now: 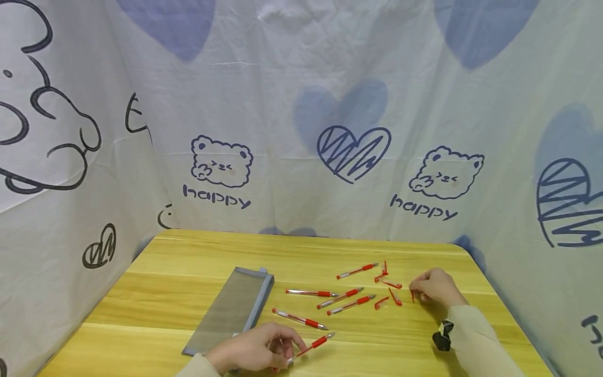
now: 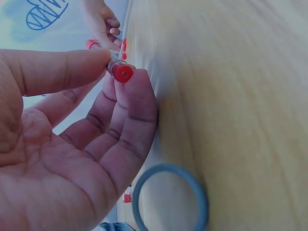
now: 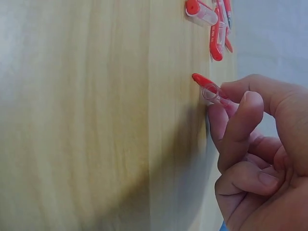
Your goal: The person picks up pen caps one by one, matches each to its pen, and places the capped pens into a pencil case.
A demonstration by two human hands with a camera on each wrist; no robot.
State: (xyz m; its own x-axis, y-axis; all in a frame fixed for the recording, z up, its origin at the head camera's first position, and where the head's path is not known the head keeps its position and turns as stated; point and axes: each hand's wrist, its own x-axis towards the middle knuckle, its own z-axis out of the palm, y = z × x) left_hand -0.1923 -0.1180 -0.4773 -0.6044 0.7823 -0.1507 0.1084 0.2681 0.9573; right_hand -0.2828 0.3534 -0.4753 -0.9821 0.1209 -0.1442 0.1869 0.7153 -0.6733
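Note:
In the head view my left hand [image 1: 264, 346] pinches a red gel pen [image 1: 319, 342] by its rear part, its uncapped tip pointing up and right. The left wrist view shows the pen's red end plug [image 2: 123, 73] between thumb and fingers. At the right, my right hand [image 1: 437, 287] pinches a clear pen cap with a red clip [image 3: 211, 91], its open end facing the camera in the right wrist view. Left of that hand lie several loose red-clipped caps [image 1: 394, 297]. Several uncapped red pens [image 1: 350, 305] lie between the hands.
A grey mesh zip pouch [image 1: 231, 309] lies flat beside my left hand. A grey ring [image 2: 204, 202] shows low in the left wrist view. The wooden table [image 1: 141, 309] ends at printed cloth walls [image 1: 282, 199] behind and at both sides.

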